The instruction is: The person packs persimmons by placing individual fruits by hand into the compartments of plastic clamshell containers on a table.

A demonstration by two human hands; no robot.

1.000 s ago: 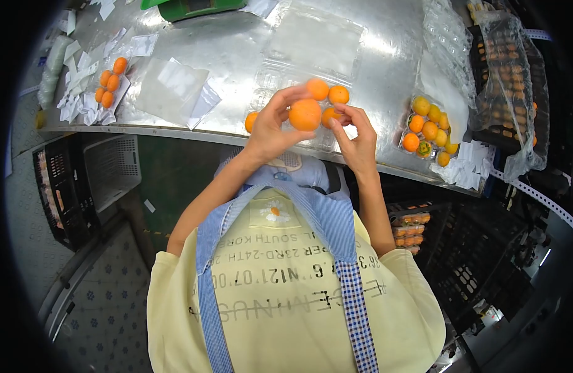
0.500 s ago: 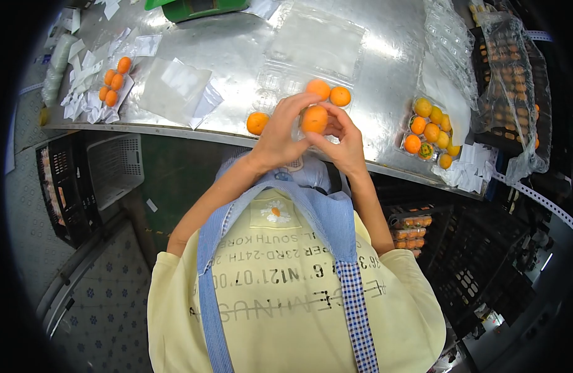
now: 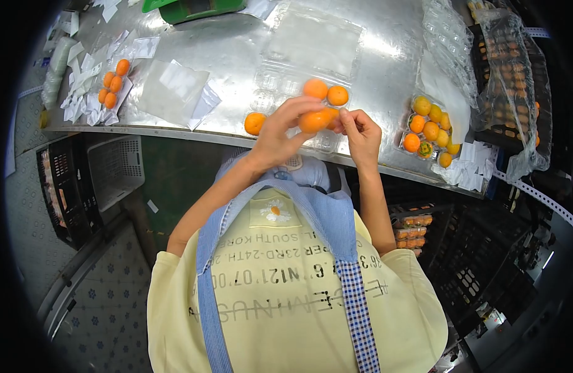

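Observation:
My left hand (image 3: 279, 133) is wrapped round an orange fruit (image 3: 311, 122) just above the table's near edge. Close on its right, my right hand (image 3: 361, 132) has thumb and forefinger pinched together beside the fruit; whatever is between them is too small to make out. Beyond the hands, two fruits (image 3: 337, 96) rest in a clear plastic tray (image 3: 280, 76), and part of another shows behind the fingers. One more orange fruit (image 3: 255, 123) lies to the left of my left hand.
The metal table (image 3: 237, 59) also bears a filled fruit pack (image 3: 431, 130) at right, fruits (image 3: 116, 83) on paper slips at left, a green object (image 3: 196, 9) at the back and stacked clear trays (image 3: 448, 37). Dark crates (image 3: 69, 186) stand below.
My right hand came in to the held fruit, then moved off to the right with its fingertips pinched. My left hand keeps hold of the fruit, which has turned.

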